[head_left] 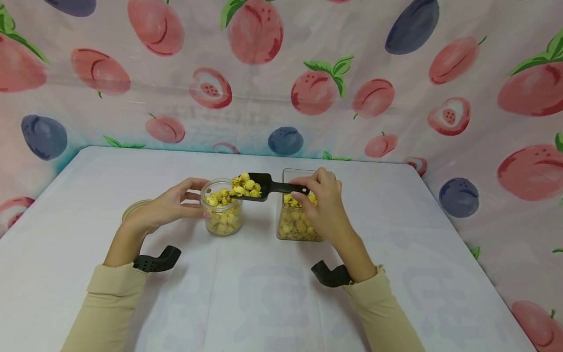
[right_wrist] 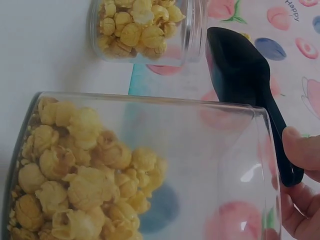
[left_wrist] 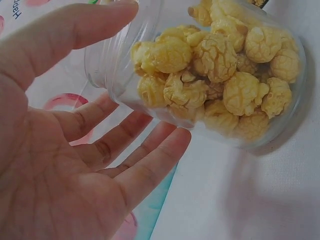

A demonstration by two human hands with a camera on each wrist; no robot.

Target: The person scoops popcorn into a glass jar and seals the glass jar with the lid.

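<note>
My left hand (head_left: 169,208) holds a round clear jar (head_left: 224,219) near its rim, thumb on the near side and fingers on the far side. Yellow popcorn (left_wrist: 215,75) fills much of that jar. With my right hand (head_left: 325,208) I pinch the handle of a black scoop (head_left: 260,188). The scoop lies level, heaped with popcorn (head_left: 245,186), its front lip over the jar's mouth. Below my right hand stands a square clear container (right_wrist: 195,135), partly filled with popcorn (right_wrist: 80,175); in the head view the hand hides some of it.
Behind my left wrist a round lid (head_left: 134,208) lies on the white-covered table (head_left: 264,293), partly hidden by the hand. A fruit-print cloth (head_left: 255,98) hangs along the table's back edge. Black curved wrist mounts (head_left: 158,260) stick out from both sleeves.
</note>
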